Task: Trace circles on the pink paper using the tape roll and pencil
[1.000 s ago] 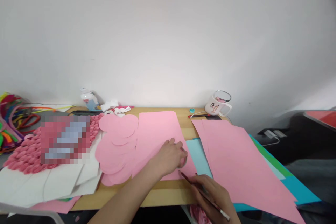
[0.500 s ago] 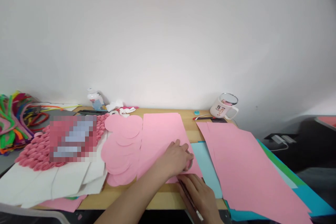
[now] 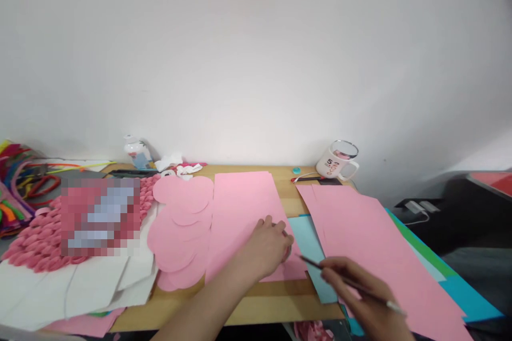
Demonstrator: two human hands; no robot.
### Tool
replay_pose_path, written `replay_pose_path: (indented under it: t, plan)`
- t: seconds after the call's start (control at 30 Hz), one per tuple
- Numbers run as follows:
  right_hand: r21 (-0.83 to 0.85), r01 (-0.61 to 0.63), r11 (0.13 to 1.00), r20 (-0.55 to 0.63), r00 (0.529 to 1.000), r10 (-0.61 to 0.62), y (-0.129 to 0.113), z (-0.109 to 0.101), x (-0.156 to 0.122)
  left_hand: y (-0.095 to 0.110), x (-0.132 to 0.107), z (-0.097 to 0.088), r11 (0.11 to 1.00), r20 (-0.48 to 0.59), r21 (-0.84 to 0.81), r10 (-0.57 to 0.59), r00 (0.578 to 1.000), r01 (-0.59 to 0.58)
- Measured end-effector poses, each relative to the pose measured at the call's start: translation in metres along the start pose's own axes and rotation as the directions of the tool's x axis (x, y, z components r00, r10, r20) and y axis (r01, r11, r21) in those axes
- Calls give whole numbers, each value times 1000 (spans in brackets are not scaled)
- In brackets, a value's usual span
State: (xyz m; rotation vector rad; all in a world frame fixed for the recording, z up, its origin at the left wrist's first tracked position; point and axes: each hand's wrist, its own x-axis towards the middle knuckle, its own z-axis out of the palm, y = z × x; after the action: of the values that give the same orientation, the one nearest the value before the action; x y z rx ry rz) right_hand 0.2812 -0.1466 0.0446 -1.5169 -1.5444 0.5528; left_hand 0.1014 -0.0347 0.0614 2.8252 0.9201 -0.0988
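Observation:
My left hand [image 3: 272, 248] is closed over a small round object [image 3: 288, 253], pressing it on the lower right part of a sheet of pink paper [image 3: 244, 202]. Fingers cover most of that object, and its kind cannot be made out. A slim dark pencil [image 3: 314, 262] is gripped in my right hand [image 3: 360, 290], its tip pointing left over the paper's right side, near the round object. Overlapping pink paper circles [image 3: 180, 240] lie just left of the sheet.
Pink sheets [image 3: 372, 245] lie over blue and green paper at right. A white mug [image 3: 336, 160] stands by the wall. At left are a pink braided piece [image 3: 36, 237], white sheets [image 3: 96, 282], a white bottle [image 3: 137, 152] and colourful pipe cleaners [image 3: 14, 192].
My right hand has lifted from the paper's lower edge and moved right, and its pencil now points left. My left hand stays on the round object. The view has shifted slightly.

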Motion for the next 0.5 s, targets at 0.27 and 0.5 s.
replay_pose_path:
  t: [0.27, 0.5]
  plan:
    - [261, -186, 947, -42, 978, 203, -26, -10, 106, 16, 2, -4, 998, 37, 41, -54, 998, 53]
    - [271, -35, 962, 518, 847, -115, -47, 65, 148, 25, 7, 0, 987, 84, 37, -161, 983, 159]
